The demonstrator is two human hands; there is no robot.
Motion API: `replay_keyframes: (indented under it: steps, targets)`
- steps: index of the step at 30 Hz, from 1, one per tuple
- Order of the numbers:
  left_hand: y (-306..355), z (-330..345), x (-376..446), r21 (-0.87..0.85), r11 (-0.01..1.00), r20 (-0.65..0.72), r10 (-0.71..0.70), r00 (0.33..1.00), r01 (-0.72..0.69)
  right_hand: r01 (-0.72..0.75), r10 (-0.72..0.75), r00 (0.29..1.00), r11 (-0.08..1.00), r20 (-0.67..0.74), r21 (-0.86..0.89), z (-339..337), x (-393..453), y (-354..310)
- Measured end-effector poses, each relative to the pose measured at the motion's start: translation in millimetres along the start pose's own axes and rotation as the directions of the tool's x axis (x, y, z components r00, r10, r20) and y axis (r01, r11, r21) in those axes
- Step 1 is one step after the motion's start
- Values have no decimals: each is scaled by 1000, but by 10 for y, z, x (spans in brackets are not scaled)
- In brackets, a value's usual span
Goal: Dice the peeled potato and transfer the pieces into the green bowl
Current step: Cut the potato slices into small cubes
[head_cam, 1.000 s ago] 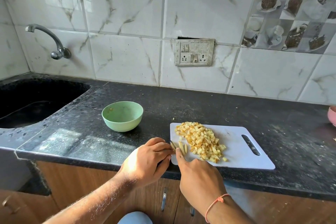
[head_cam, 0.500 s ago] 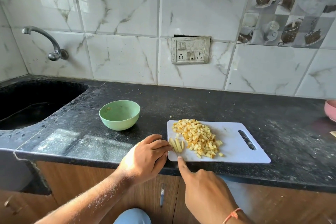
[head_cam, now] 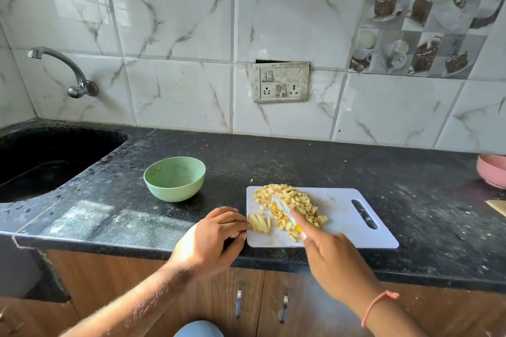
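We see left hand (head_cam: 210,238) at near-left edge of white cutting board (head_cam: 339,216), curled fingers (head_cam: 232,223) steadying potato strips (head_cam: 260,223). Right hand (head_cam: 332,254) grips knife (head_cam: 284,209), forefinger along its spine, blade lying over diced potato pile (head_cam: 295,200). Green bowl (head_cam: 174,182) on tabletop (head_cam: 301,161) left of board, near sink (head_cam: 41,161).

Glossy marble-look wall tiles (head_cam: 175,16); speckled countertop (head_cam: 273,161), prob. stone; matt plastic cutting board (head_cam: 339,213).
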State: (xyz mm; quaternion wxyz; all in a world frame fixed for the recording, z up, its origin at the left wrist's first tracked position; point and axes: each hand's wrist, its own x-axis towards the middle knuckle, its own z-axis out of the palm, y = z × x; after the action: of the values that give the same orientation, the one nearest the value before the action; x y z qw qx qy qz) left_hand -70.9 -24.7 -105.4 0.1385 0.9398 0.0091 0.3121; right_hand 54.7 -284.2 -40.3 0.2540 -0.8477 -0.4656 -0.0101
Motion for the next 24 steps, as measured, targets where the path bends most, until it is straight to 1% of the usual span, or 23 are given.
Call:
replay_keyframes:
  steps: [2, 3, 5, 7, 9, 11, 13, 15, 18, 19, 21, 24]
  targets:
    - [-4, -22, 17, -18, 999, -25, -35, 999, 35, -29, 36, 998, 986, -44, 164, 76, 125, 237]
    - [-11, -35, 31, -35, 998, -33, -56, 998, 55, -42, 59, 997, 962, -54, 268, 112, 151, 321]
    - [-52, -48, 72, -76, 992, -22, -100, 995, 98, -59, 102, 993, 876, -64, 479, 138, 167, 385]
    - [-77, -77, 139, -114, 987, 39, -105, 994, 109, -54, 109, 992, 810, -59, 584, 123, 168, 402]
    - [-77, -131, 266, -136, 989, 139, -33, 990, 52, -51, 100, 994, 786, -45, 616, 106, 165, 410]
    - [-63, -201, 463, -114, 993, 275, 47, 960, -16, -57, 100, 994, 770, -32, 636, 105, 164, 423]
    - [-84, -247, 678, -56, 995, 414, 95, 905, -79, -60, 103, 994, 756, -28, 652, 104, 166, 427]
    - [-105, -272, 852, -14, 993, 526, 105, 844, -115, -59, 105, 994, 747, -31, 662, 109, 165, 431]
    - [-84, -302, 1016, 25, 984, 608, 127, 784, -179, -47, 103, 994, 749, -47, 661, 116, 160, 429]
    - [-72, -310, 1054, 32, 983, 622, 121, 773, -179, -45, 104, 993, 751, -51, 658, 119, 160, 435]
    - [-57, -317, 1098, 55, 989, 640, 70, 765, -136, -46, 106, 993, 752, -50, 658, 123, 159, 442]
    - [-52, -311, 1120, 64, 998, 641, -36, 767, -6, -43, 99, 994, 751, -48, 659, 126, 162, 449]
